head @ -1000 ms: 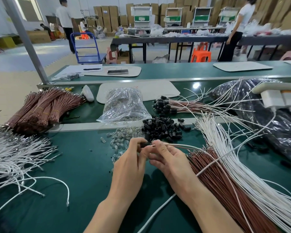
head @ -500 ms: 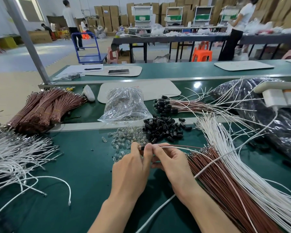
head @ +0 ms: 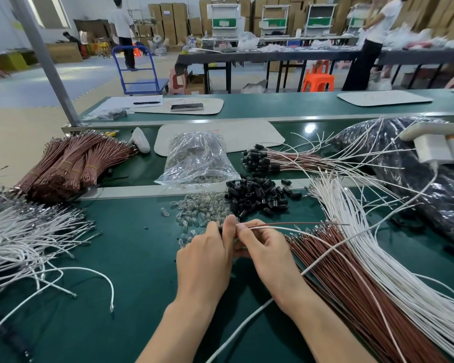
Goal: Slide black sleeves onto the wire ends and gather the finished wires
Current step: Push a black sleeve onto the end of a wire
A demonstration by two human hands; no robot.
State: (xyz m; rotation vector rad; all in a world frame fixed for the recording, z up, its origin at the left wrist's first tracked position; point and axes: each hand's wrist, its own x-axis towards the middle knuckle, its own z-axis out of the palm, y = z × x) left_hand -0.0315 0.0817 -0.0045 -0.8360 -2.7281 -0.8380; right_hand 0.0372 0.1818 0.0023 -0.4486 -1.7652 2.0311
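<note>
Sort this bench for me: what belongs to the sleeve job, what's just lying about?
Job: left hand, right hand, pinched wires, black sleeves, loose brown wires, loose white wires, sleeved bundle.
Lying about: phone, pen, clear bag, power adapters.

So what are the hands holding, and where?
Brown wire and white wire, pinched near their ends by the right hand; left hand grips the tips.
</note>
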